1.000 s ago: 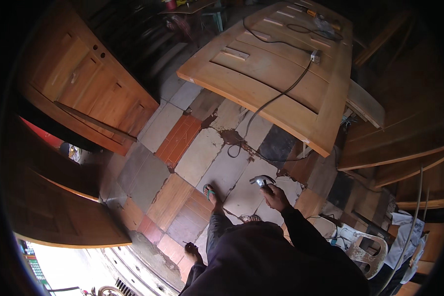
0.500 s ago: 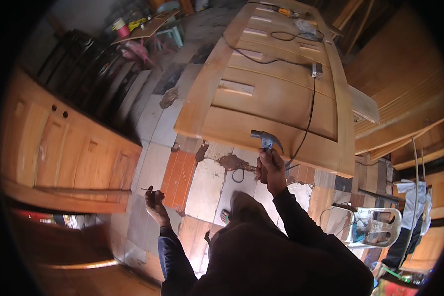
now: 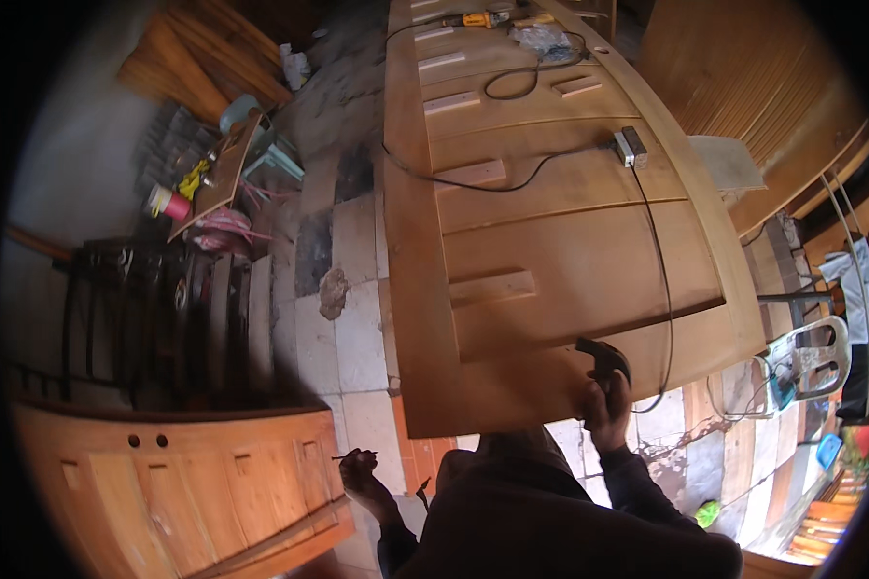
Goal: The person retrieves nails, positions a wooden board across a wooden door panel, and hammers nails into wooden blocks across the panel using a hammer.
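Observation:
My right hand (image 3: 607, 405) is closed around the handle of a claw hammer (image 3: 605, 358). The hammer's dark head points up, over the near end of a large wooden panel door (image 3: 574, 241) that lies flat. Lower down on the left, my left hand (image 3: 359, 477) pinches a thin dark rod (image 3: 370, 454), too small to tell its kind. That hand is off the door's near left corner. Several small wooden blocks lie on the door, the nearest block (image 3: 497, 288) in front of the hammer.
A black cable (image 3: 668, 309) runs from a socket box (image 3: 630, 147) over the door's near edge. Farther off lie a yellow power tool (image 3: 480, 19) and a plastic bag (image 3: 543, 41). Another wooden door (image 3: 198, 492) is at lower left, a white plastic chair (image 3: 811, 357) at right.
The view has shifted closer to the door and turned, so the door's near end now sits just before my body. The hammer is now over the door. Both hands keep their hold.

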